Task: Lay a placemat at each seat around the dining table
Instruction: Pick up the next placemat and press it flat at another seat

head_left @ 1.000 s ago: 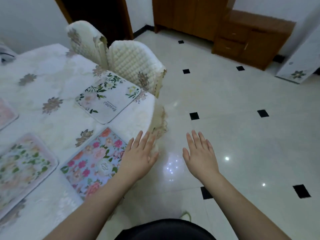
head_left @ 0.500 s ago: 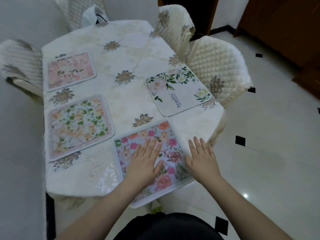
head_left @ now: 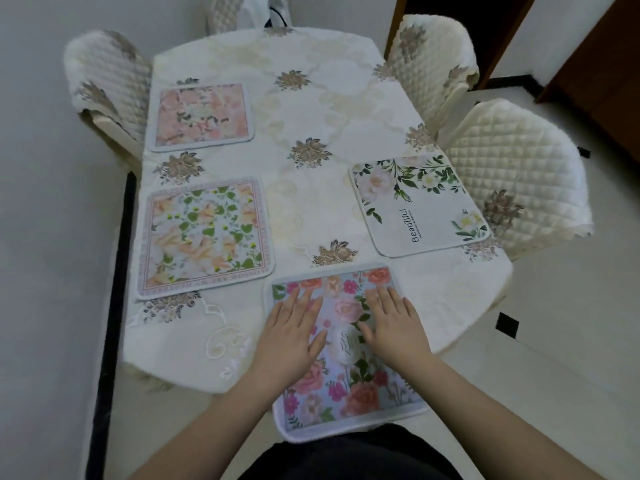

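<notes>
Placemats number 4 on our table (head_left: 329,109). One by the right edge (head_left: 419,206) reads "Beautiful". The blue rose placemat (head_left: 346,358) overhangs the near edge; our left hand (head_left: 291,337) and right hand (head_left: 394,327) lie flat on it, fingers straight, grasping nothing.

1. Four floral placemats lie on the table (head_left: 332,105): far left (head_left: 201,116), left (head_left: 204,237), right (head_left: 419,206), near edge (head_left: 346,358).
2. Four quilted chairs: far left (head_left: 107,84), far (head_left: 225,8), two right (head_left: 429,60) (head_left: 516,174).
3. Two hands flat on the near placemat: left (head_left: 291,337), right (head_left: 394,327).
</notes>
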A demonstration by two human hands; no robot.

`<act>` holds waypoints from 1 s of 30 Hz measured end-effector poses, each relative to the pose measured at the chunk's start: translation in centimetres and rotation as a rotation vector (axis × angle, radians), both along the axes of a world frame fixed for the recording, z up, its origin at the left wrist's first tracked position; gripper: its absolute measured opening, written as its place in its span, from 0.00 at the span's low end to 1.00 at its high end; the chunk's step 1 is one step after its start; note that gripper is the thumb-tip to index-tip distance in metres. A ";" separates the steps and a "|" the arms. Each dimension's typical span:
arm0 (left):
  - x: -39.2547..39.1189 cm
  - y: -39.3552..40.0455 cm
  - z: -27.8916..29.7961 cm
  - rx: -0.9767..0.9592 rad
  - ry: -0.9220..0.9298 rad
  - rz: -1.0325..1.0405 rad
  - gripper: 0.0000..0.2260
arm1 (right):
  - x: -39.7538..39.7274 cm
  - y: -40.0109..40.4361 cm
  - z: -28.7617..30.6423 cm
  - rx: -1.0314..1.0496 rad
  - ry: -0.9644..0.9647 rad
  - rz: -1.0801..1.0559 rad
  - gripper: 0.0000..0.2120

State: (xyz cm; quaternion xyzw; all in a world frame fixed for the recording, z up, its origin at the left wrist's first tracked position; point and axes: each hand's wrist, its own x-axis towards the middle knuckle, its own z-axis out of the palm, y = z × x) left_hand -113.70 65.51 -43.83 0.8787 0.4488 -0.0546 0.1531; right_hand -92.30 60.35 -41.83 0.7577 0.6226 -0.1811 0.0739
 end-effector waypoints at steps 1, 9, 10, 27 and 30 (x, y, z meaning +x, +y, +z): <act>-0.1 -0.1 -0.3 0.003 -0.010 0.022 0.32 | 0.0 0.4 -0.4 0.003 -0.004 0.025 0.32; -1.2 -2.2 -4.3 -0.018 0.056 0.180 0.30 | 1.3 0.7 -3.9 -0.034 0.048 0.173 0.36; -1.2 -2.6 -4.6 -0.047 0.058 0.208 0.30 | 1.9 0.4 -4.1 -0.044 0.053 0.183 0.36; 1.3 -5.2 -3.6 -0.237 0.188 0.609 0.29 | 7.8 -3.2 -6.0 -0.030 0.126 0.144 0.38; 1.5 -5.4 -3.5 -0.201 0.190 0.626 0.29 | 7.5 -3.4 -6.2 0.005 0.114 0.149 0.38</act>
